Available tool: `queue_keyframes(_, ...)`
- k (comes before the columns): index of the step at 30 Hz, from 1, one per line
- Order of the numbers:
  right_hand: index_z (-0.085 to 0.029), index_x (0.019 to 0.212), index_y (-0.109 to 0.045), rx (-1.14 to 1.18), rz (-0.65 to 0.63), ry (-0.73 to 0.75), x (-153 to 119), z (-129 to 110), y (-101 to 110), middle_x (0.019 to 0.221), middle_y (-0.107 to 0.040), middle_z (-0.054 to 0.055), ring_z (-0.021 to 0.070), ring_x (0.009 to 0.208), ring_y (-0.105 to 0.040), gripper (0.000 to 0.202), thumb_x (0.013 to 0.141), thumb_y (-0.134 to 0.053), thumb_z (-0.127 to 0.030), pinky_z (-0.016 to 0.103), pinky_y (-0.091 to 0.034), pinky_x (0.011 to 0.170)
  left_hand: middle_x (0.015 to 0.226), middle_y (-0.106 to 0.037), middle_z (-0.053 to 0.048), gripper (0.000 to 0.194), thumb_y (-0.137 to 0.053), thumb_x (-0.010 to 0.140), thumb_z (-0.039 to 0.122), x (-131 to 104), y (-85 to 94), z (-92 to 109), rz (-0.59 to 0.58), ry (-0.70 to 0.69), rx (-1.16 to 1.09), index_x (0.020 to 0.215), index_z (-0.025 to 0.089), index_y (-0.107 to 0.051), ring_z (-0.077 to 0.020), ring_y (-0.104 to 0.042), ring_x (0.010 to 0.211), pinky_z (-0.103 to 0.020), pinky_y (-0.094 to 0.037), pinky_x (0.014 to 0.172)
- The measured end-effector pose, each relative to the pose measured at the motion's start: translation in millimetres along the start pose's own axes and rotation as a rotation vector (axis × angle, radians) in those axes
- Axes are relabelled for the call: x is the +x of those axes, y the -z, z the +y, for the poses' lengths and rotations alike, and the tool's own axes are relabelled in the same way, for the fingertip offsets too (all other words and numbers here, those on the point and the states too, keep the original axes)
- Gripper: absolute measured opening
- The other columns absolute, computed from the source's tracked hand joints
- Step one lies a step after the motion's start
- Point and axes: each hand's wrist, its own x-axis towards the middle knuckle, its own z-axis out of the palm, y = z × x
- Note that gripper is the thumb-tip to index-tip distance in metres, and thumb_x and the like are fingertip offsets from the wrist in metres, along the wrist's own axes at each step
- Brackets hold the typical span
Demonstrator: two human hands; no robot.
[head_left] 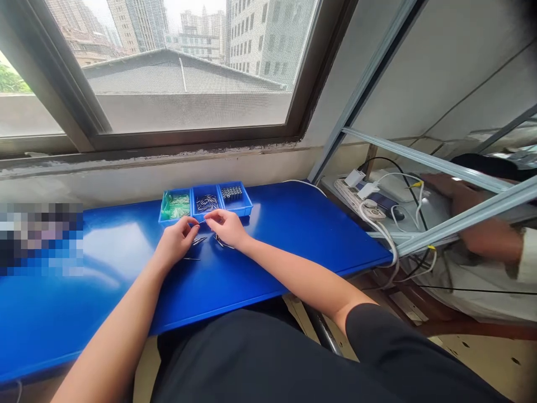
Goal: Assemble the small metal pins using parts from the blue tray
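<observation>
One slim piece (202, 222), too small to identify, is pinched by both our left hand (177, 239) and right hand (229, 228), presumably for steadiness. Just beyond, a blue plastic three-compartment tray (242, 212) seems to keep small parts (206, 203) sorted; slender, shiny metal pieces (199, 241) lie loose on our glossy blue tabletop (272, 252).

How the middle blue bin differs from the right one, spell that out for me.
The middle bin holds slender metallic parts in a jumble; the right bin holds shorter metallic parts in neat rows.
The middle bin sits between two others; the right bin ends the row.
Both are blue and stand on the blue table.
</observation>
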Motion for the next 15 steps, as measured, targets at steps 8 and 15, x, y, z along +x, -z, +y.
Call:
queue_keyframes(8,-0.017,0.09,-0.07,-0.023,-0.006,0.018,-0.7,2.1,-1.4,0.087,-0.073,0.004,0.0153,0.078,-0.068,0.012,0.083,-0.064,-0.024,0.031,-0.055,0.079,0.069,-0.062,0.0,0.03,-0.045,0.095,0.043,1.5,0.0,-4.9,-0.002,-0.008,0.03,0.094,0.019,-0.064,-0.0138,-0.053,0.058,-0.026,-0.042,0.059)
queue_keyframes(15,-0.017,0.09,-0.07,0.009,0.002,-0.006,1.6,6.0,-2.1,0.088,-0.073,0.005,0.0145,0.078,-0.067,0.013,0.083,-0.064,-0.025,0.031,-0.055,0.079,0.059,-0.053,0.005,0.028,-0.051,0.092,0.044,0.4,-0.3,-1.4,0.006,0.011,-0.007,0.101,0.02,-0.063,-0.012,-0.047,0.05,-0.025,-0.038,0.054)
